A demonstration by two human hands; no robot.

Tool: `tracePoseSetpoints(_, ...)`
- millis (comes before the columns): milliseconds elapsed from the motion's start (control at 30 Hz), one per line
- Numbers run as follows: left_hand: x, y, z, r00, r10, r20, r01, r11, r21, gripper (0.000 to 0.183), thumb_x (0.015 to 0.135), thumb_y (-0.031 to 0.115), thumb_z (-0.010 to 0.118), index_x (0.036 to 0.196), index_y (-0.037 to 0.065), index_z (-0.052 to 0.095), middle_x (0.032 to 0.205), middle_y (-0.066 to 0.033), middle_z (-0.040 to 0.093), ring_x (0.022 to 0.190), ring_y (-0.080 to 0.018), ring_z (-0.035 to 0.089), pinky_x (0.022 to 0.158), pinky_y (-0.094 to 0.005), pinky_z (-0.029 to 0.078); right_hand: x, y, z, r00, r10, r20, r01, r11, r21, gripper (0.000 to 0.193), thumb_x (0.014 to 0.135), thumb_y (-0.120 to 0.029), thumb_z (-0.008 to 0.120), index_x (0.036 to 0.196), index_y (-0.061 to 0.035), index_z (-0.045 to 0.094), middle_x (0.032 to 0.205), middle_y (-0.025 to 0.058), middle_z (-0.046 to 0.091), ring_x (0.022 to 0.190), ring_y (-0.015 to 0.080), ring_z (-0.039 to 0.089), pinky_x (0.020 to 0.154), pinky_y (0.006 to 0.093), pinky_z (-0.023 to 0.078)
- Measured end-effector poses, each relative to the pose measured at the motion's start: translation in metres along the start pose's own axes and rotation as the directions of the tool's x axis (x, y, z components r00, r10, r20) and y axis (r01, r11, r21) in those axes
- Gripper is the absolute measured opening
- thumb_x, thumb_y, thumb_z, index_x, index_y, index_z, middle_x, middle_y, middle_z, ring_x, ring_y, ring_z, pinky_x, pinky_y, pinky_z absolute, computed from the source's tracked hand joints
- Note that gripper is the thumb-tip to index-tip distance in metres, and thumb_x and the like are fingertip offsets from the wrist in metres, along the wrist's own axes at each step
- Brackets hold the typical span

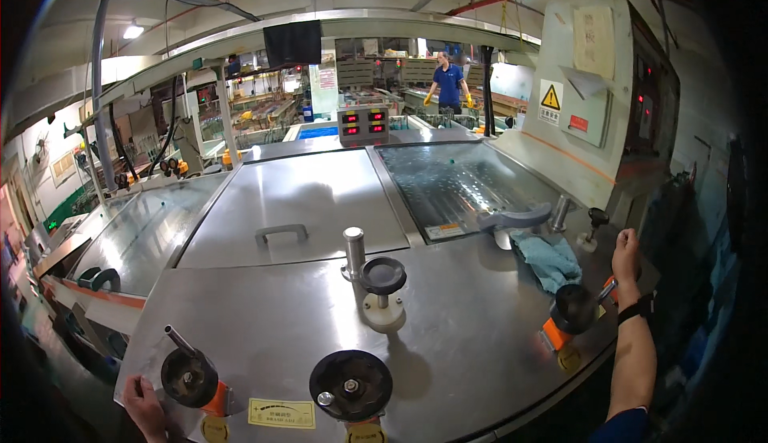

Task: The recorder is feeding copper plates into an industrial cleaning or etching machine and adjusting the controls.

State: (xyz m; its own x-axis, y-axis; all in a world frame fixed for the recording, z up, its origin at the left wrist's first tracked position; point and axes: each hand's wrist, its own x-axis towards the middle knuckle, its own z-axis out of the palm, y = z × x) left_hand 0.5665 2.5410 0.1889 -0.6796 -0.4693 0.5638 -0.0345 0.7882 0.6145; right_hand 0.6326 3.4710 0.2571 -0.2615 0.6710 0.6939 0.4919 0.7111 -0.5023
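My left hand (144,411) is low at the left, against the front left edge of a steel machine top (264,315). Its fingers look loosely apart, and no object shows in them. Just right of it stands a black handwheel (190,379) with a metal crank. At the far right edge, my right hand (626,255) is raised with its fingers curled into a fist; I see nothing in it. Closest to it are a dark knob on a white base (592,231), a black handwheel (574,309) with an orange counter, and a crumpled light-blue cloth (548,259).
Another black handwheel (350,385) and a knob on a post (382,277) rise from the machine top. Behind lie a steel lid (312,195) and a clear window (456,187) with a curved handle (516,217). A co-worker (450,83) in yellow gloves stands at the back.
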Motion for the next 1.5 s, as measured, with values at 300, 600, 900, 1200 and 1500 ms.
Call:
tracePoseSetpoints(300,0.003,-0.008,0.005,0.999,0.03,-0.013,-0.031,0.997,-0.075,0.016,0.096,0.01,0.056,0.091,-0.005,0.058,0.074,-0.0108,0.057,0.068,-0.0183,0.053,0.065,-0.0327,0.044,0.008,0.045,0.002,0.986,0.057,-0.154,0.024,0.877,0.479,0.032,0.104,-0.026,0.054,0.126,-0.0021,0.055,0.119,0.011,0.062,0.109,0.0236,0.061,0.096,0.036,0.047)
tracePoseSetpoints(600,-0.007,0.02,-0.019,0.97,-0.131,0.204,0.145,0.988,-0.056,0.03,0.099,0.023,0.057,0.108,-0.004,0.066,0.083,-0.0168,0.067,0.074,-0.028,0.06,0.068,-0.0412,0.049,-0.1,-0.196,-0.086,0.98,-0.116,-0.163,0.193,0.762,0.618,0.028,0.105,-0.023,0.055,0.123,-0.0028,0.059,0.124,0.009,0.06,0.117,0.0185,0.057,0.101,0.0317,0.044)
tracePoseSetpoints(900,-0.005,0.035,-0.032,0.97,-0.013,0.243,0.052,0.986,-0.155,0.021,0.098,0.013,0.058,0.108,-0.003,0.067,0.085,-0.0158,0.068,0.074,-0.0253,0.061,0.069,-0.0372,0.051,-0.128,-0.25,-0.072,0.974,-0.217,-0.065,0.221,0.846,0.486,0.019,0.101,-0.016,0.057,0.115,-0.0032,0.061,0.112,0.0055,0.058,0.097,0.0138,0.054,0.085,0.0282,0.045)
tracePoseSetpoints(1200,0.001,0.015,-0.035,0.941,0.145,0.305,-0.075,0.97,-0.23,0.019,0.096,0.017,0.065,0.104,0.001,0.07,0.075,-0.0109,0.064,0.066,-0.0191,0.059,0.064,-0.0332,0.05,-0.117,-0.179,-0.05,0.951,-0.082,-0.299,0.128,0.982,0.138,0.027,0.098,-0.018,0.059,0.119,-0.0013,0.06,0.121,0.0139,0.057,0.112,0.0293,0.056,0.097,0.0399,0.044)
tracePoseSetpoints(1500,0.01,0.024,-0.042,0.878,0.251,0.408,-0.133,0.946,-0.295,0.022,0.096,0.022,0.065,0.101,0.001,0.07,0.084,-0.0152,0.068,0.073,-0.0283,0.065,0.07,-0.0369,0.052,-0.127,-0.176,-0.059,0.962,-0.025,-0.272,0.036,0.999,0.038,0.031,0.097,-0.019,0.06,0.121,-0.0001,0.058,0.123,0.0164,0.056,0.12,0.0305,0.052,0.103,0.0394,0.041)
